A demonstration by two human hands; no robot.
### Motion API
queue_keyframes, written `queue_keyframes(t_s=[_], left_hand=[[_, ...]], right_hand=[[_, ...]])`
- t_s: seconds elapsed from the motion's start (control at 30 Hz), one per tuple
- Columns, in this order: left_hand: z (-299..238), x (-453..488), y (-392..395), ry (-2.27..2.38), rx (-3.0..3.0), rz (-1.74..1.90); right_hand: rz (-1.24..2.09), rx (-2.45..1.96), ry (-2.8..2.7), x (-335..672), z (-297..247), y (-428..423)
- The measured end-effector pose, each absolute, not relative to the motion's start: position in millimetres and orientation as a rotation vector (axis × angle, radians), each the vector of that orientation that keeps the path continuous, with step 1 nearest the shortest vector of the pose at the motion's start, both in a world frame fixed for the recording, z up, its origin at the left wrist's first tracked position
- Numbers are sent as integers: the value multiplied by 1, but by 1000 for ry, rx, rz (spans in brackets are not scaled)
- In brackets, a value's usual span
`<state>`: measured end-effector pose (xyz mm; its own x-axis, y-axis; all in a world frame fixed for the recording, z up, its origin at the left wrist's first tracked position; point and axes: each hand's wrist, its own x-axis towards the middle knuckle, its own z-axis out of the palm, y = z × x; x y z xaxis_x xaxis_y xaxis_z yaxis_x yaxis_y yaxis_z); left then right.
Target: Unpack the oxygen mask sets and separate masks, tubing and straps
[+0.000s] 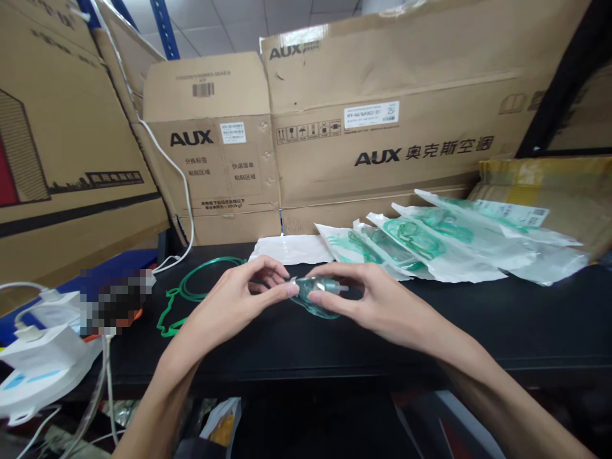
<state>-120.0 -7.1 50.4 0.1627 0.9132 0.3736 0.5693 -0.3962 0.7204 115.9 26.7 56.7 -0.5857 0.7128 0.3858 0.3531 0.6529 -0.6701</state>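
Observation:
A clear green-tinted oxygen mask (321, 308) with a nozzle pointing right is held between both hands just above the black shelf. My left hand (255, 287) pinches its left edge with thumb and fingertips. Around its right part, by the nozzle, my right hand (366, 290) is closed. To the left of my left hand lies a coil of green tubing (189, 287). A green elastic strap (166, 315) rests in front of that coil. Behind the hands is a flat white wrapper (289, 248).
Several packed masks in clear-and-white pouches (411, 239) lie at the back right. AUX cardboard boxes (382, 127) wall off the rear. On the left stand a white power strip (48, 363) with chargers and cables. The black shelf (478, 338) ends at a front edge.

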Motion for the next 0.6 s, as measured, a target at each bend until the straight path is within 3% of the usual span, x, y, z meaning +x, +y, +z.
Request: queue_keyframes(t_s=[0.2, 0.4, 0.5, 0.6], left_hand=[[54, -102, -3, 1458, 1973, 1240], [52, -88, -2, 1207, 1899, 1446], [51, -86, -2, 1086, 1839, 1483], [51, -86, -3, 974, 1885, 1533]], right_hand=[[343, -793, -2059, 109, 52, 16], [251, -653, -1996, 101, 45, 16], [415, -569, -1924, 102, 47, 19], [829, -522, -1789, 105, 55, 19]])
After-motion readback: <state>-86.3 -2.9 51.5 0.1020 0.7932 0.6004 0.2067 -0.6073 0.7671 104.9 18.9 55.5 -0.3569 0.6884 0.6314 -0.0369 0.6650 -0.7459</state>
